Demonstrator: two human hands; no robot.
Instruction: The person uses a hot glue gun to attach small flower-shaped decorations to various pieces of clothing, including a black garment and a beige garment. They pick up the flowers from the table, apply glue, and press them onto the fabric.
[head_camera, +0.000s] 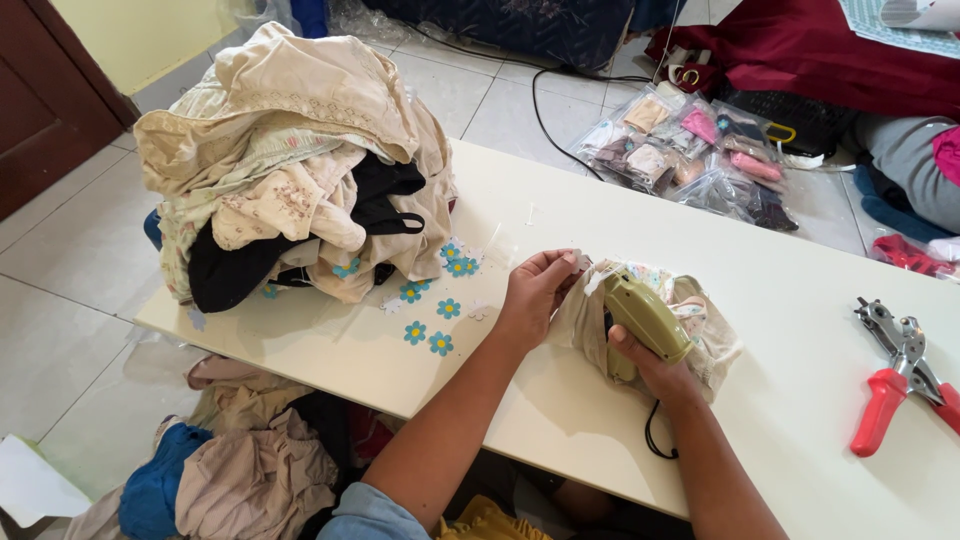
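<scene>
Gripping the olive plastic tagging gun (645, 320) fully in the right hand (655, 375), nose pressing into the soft beige garment (700, 345) bunched beneath. Pinching a small white tag (580, 262), probably paper, between left hand (530, 295) fingertips just beside the nose. Keeping cloth taut, fingers clear.

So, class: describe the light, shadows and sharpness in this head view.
Head view: soft, even daylight, no harsh glare on the white table; faint shadows lie under the pile of garments and the two hands. The left hand and right hand with the green tagging gun look slightly soft; straight table edges bend a little toward the frame's corners.
</scene>
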